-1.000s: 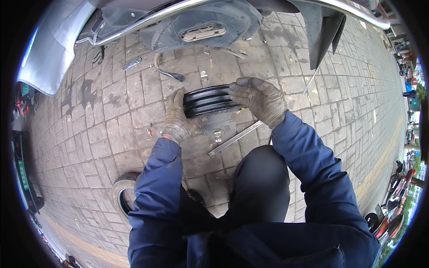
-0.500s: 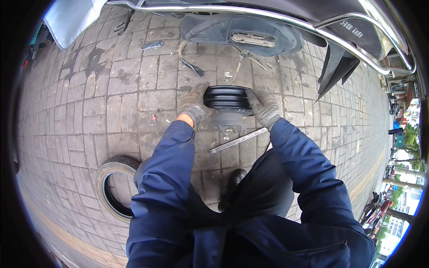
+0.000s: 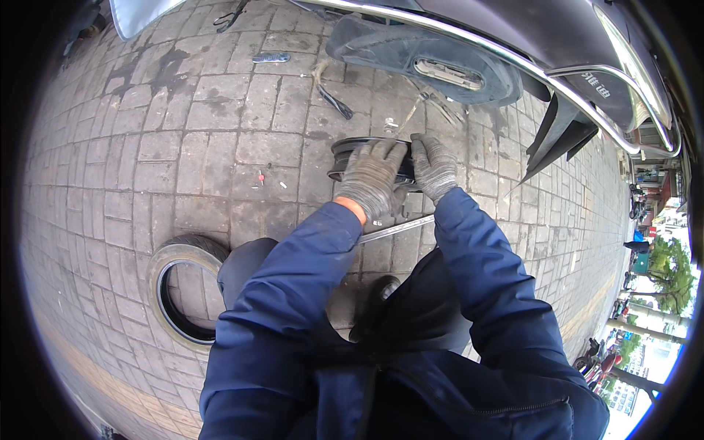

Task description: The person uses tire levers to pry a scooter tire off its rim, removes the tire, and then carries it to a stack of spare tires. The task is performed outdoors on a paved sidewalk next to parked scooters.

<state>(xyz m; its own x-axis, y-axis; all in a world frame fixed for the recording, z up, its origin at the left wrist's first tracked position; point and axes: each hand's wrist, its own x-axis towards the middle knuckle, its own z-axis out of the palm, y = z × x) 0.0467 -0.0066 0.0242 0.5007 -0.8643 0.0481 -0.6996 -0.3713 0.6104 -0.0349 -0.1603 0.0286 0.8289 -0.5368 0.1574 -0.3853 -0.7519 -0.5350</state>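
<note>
A black wheel rim [image 3: 342,156] is seen edge-on in front of me, above the paving. My left hand [image 3: 370,177], in a grey knit glove with an orange cuff, lies over the rim's middle, fingers curled onto its far edge and thumb hidden. My right hand [image 3: 433,165], gloved alike, grips the rim's right end beside it. Just below them a long metal bar [image 3: 397,228] rests on the paving, partly behind my left forearm. Small bits, one red [image 3: 261,177], lie to the left. A loose tyre [image 3: 167,301] is flat on the ground beside my left leg.
A vehicle's chrome rail [image 3: 506,51] and dark bodywork arch overhead, with a hanging black panel [image 3: 557,125]. A grey plastic part [image 3: 367,51], a dark cable [image 3: 334,103] and a flat object [image 3: 271,58] lie on the bricks [image 3: 110,183]. Parked two-wheelers [image 3: 601,356] line the far right.
My left hand has moved right from the rim's left end onto its middle, near my right hand. My right hand stays at the right end. The view has shifted.
</note>
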